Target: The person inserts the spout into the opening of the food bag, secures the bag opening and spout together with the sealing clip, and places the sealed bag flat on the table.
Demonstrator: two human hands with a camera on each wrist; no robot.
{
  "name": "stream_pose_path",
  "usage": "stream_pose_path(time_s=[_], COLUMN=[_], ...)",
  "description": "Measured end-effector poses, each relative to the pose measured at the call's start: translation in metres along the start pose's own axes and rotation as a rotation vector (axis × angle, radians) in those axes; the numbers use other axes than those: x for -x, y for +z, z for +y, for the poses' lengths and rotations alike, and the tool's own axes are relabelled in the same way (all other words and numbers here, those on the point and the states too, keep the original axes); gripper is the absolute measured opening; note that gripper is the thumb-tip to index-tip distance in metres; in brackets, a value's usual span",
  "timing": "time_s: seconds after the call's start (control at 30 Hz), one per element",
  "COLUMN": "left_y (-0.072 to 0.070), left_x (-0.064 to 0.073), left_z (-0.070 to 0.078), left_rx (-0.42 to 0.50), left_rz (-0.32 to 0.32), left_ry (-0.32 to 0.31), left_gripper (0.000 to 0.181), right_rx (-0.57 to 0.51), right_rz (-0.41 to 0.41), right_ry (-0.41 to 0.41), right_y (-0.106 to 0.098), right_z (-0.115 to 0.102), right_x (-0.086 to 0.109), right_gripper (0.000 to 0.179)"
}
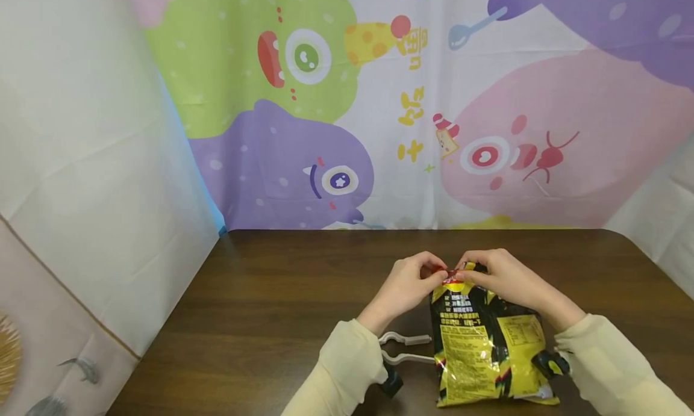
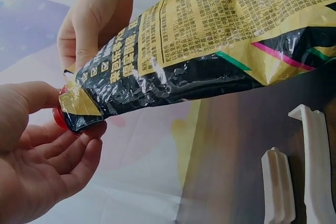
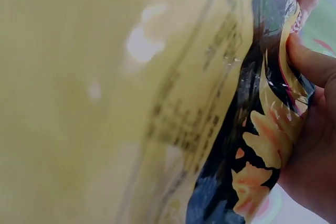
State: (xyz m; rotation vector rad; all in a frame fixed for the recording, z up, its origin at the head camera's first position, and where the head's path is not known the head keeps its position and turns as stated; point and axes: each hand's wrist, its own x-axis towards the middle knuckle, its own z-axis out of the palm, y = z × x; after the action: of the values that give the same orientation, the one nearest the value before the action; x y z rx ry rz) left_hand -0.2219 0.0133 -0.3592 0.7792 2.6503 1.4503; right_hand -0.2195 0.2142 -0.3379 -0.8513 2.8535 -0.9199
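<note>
A black and yellow snack bag (image 1: 468, 356) with printed text stands on the table below both hands. At its top edge, my left hand (image 1: 406, 283) pinches the left part between thumb and fingers. My right hand (image 1: 506, 277) grips the same edge just to the right, fingertips close to the left ones. Red shows at the gathered top between them. In the left wrist view the bag (image 2: 205, 40) tapers to a folded corner in the left hand (image 2: 47, 156). The right wrist view shows the right hand's thumb (image 3: 310, 61) pressing the bag's side.
A pale plastic piece with two long arms (image 1: 406, 339), one ending in a small hook, lies on the brown table (image 1: 271, 307) left of the bag, partly hidden by it. Behind the table hangs a cartoon-printed cloth (image 1: 401, 181).
</note>
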Motion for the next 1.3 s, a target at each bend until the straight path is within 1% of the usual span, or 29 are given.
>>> stream_pose_path(time_s=[0.17, 0.33, 0.5, 0.67, 0.83, 0.93, 1.0, 1.17, 1.3], left_y=[0.000, 0.000, 0.001, 0.002, 0.001, 0.000, -0.002, -0.007, -0.012], left_x=[0.000, 0.000, 0.001, 0.005, 0.009, 0.013, 0.016, 0.024, 0.032], left_z=[-0.001, -0.001, -0.003, -0.007, -0.014, -0.019, -0.022, -0.029, -0.036], left_rx=[0.003, 0.001, 0.021, 0.047, 0.074, 0.088, 0.074, 0.006, -0.025], left_rz=[-0.008, -0.009, -0.020, -0.024, 0.014, 0.019, 0.020, 0.031, 0.020], left_ry=[0.000, 0.003, 0.004, -0.018, -0.054, -0.083, -0.093, -0.076, -0.069], left_gripper=[0.017, 0.017, 0.022, 0.024, 0.024, 0.023, 0.022, 0.020, 0.017], right_rx=[0.016, 0.018, 0.022, 0.010, 0.031, 0.042, 0.042, 0.034, 0.016], right_rz=[0.002, -0.005, 0.000, -0.020, -0.016, -0.021, -0.027, -0.041, -0.046], right_ry=[0.000, -0.005, -0.011, 0.000, -0.005, -0.004, -0.002, 0.020, 0.046], right_y=[0.000, -0.001, -0.002, 0.000, -0.002, -0.003, -0.004, -0.003, -0.001], right_z=[0.000, -0.001, -0.002, -0.001, -0.001, -0.002, -0.002, -0.002, 0.000], right_x=[0.000, 0.001, 0.002, 0.003, 0.003, 0.002, 0.002, 0.005, 0.007], right_gripper=[0.013, 0.015, 0.014, 0.017, 0.019, 0.019, 0.019, 0.022, 0.024])
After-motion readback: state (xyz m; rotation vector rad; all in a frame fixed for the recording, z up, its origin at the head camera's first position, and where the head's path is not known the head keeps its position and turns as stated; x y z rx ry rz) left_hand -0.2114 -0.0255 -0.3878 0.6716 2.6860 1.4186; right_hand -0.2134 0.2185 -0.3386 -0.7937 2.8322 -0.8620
